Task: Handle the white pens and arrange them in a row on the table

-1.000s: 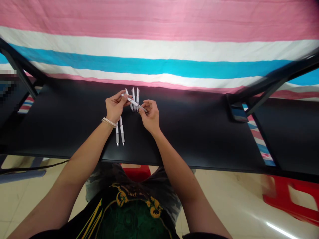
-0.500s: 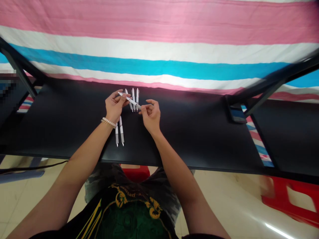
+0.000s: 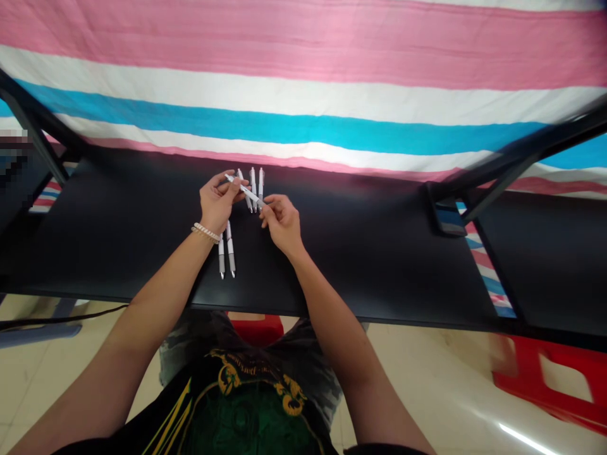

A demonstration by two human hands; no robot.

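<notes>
A white pen [image 3: 248, 192] with a grey grip is held at a slant above the black table [image 3: 370, 253]. My left hand [image 3: 219, 199] pinches its upper barrel between thumb and fingers. At the lower end, the fingers of my right hand [image 3: 282, 221] close round the tip and grip section, hiding the point. Just behind the held pen lie three similar pens [image 3: 260, 183] side by side, partly covered by it and my left fingers. Two more white pens [image 3: 231, 253] lie near my left wrist, tips toward me, their far ends hidden by the hand.
A striped cloth [image 3: 303, 95] hangs along the table's back edge. Black metal supports [image 3: 502, 164] rise at the right and left ends. A red stool [image 3: 540, 379] stands on the floor at the right, and a dark cable [image 3: 95, 314] runs below the table's left front.
My right hand has shifted slightly left along the pen, and its fingers have closed in round the tip end. The left hand keeps its hold, and the lying pens have not moved.
</notes>
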